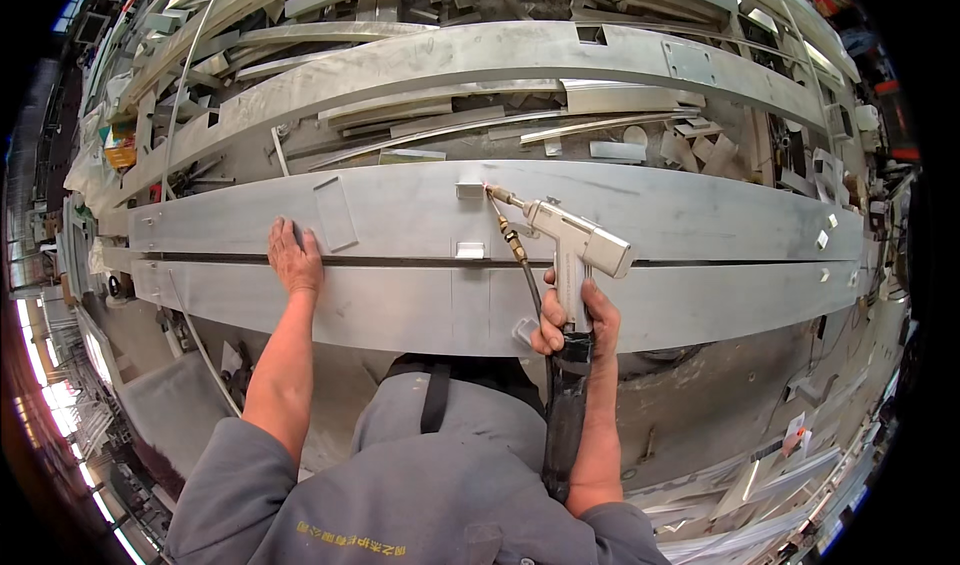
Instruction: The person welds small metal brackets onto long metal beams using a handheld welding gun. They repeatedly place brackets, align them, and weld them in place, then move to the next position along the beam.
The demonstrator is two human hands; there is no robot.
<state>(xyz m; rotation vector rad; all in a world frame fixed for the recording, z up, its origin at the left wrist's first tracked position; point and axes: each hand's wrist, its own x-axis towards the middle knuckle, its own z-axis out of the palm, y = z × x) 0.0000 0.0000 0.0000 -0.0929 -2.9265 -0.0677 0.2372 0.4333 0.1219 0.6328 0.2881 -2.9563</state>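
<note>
**Fingers point(551, 317) closed round a gun point(588, 244), with its nozzle point(510, 198) at a small angle piece**

The fingers of the right hand point(601, 317) were wrapped firmly about the gun's upright handle, above a thick black sleeve point(568, 415). Under them lay the near beam point(400, 305), flat and grey. The left hand point(295, 255) was empty; its fingers were straight, only a little apart, and its palm lay across the narrow gap between the two beams, with the fingertips on the far beam point(400, 205).

One angle piece point(469, 251) stood at the near edge of the far beam. The second angle piece point(468, 191) was near the opposite edge, and the nozzle pointed at its right end; whether they touched, I could not tell. The step in hand was, in my judgement, the joining of this second piece. The next move called for a steady right wrist and a nozzle kept exactly on the seam, while the left hand rested for support.

Farther away, a long beam with cut-outs point(440, 55) lay among metal offcuts point(700, 145).
</note>
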